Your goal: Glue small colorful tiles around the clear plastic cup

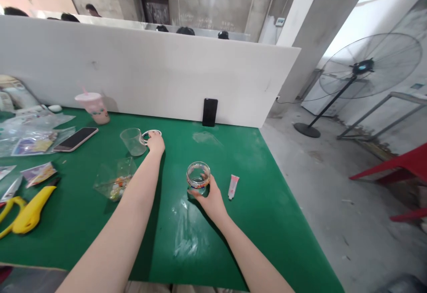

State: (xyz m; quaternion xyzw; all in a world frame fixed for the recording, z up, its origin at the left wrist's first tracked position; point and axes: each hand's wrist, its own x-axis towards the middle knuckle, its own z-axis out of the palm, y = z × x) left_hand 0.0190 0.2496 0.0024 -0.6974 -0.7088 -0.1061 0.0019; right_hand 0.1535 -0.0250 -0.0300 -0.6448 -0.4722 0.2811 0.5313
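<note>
My left hand [155, 143] reaches far across the green table [253, 204] and closes on a small white ring-shaped lid [150, 133] beside an empty clear plastic cup [133, 141]. My right hand [210, 199] grips the near side of a small clear round jar [198, 175] with coloured bits inside, standing upright on the table. A small pink tube [233, 186] lies just right of that hand. A clear open box [115, 179] holding colourful small pieces sits left of my left forearm.
A pink drink cup [92, 107], a phone lying flat [76, 139], plastic bags [31, 135] and a yellow cutter [28, 215] fill the left side. Another phone [210, 112] leans on the white partition [150, 70]. A floor fan [360, 70] stands off right.
</note>
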